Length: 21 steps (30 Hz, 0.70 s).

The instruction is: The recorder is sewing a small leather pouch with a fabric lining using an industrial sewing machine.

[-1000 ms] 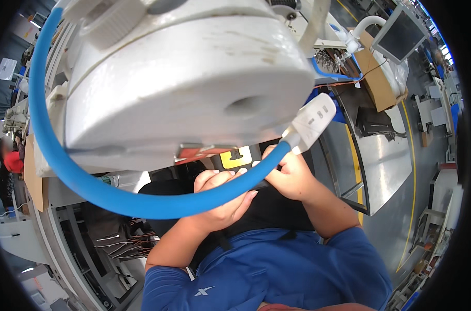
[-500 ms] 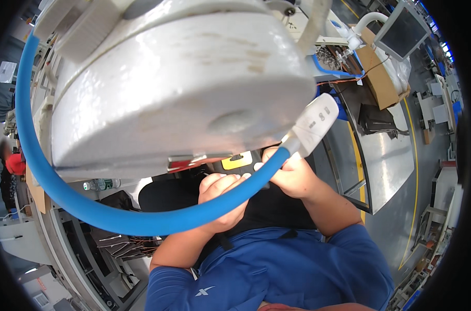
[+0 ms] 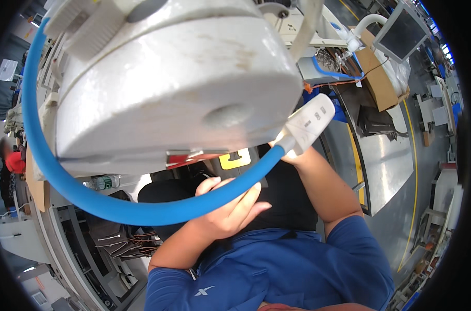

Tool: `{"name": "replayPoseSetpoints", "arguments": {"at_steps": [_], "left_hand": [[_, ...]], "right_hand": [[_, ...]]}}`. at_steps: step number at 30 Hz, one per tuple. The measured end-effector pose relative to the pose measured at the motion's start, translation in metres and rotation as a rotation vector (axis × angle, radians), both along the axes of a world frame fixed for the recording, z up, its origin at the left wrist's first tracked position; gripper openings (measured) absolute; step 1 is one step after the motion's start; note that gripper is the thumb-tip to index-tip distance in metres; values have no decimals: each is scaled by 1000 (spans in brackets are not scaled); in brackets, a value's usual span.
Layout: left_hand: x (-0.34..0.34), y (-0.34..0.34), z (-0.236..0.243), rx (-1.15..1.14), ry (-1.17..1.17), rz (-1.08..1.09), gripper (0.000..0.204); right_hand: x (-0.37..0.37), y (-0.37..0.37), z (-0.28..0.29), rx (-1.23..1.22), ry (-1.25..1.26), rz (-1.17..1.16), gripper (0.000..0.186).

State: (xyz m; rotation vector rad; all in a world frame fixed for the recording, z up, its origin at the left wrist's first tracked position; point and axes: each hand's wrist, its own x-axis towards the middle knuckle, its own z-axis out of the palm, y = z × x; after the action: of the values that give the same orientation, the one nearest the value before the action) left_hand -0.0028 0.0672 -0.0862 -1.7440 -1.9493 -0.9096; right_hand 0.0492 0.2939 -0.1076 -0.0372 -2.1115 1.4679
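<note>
My left hand is raised below a large white machine head, palm partly turned up and fingers stretched apart. A thick blue flexible tube crosses in front of it; I see nothing held there. Farther right, my right hand reaches up under the machine head. The white, buttoned end piece of the tube and the machine hide its fingers. Between the hands, a yellow marked plate shows under the machine's edge. Beside it is a red piece with a shiny metal part.
Dark flat pieces lie on a metal side table at the right, near a cardboard box. A monitor stands behind. At the left are a plastic bottle and a stack of dark pieces. Another person is far left.
My left hand has drawn back toward my body and its curled fingers have spread. My right hand has moved up, farther behind the tube's end piece. The view has shifted slightly.
</note>
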Motion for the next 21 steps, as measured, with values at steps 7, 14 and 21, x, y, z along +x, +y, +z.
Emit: {"name": "replayPoseSetpoints", "arguments": {"at_steps": [7, 14, 21], "left_hand": [[-4, 7, -15, -23, 82, 46, 26], [-9, 8, -19, 9, 91, -39, 21], [-10, 10, -21, 47, 114, -29, 23]], "right_hand": [[-34, 8, -78, -66, -12, 173, 23], [-35, 12, -34, -47, -103, 151, 13], [-33, 6, -24, -96, -74, 52, 17]]}}
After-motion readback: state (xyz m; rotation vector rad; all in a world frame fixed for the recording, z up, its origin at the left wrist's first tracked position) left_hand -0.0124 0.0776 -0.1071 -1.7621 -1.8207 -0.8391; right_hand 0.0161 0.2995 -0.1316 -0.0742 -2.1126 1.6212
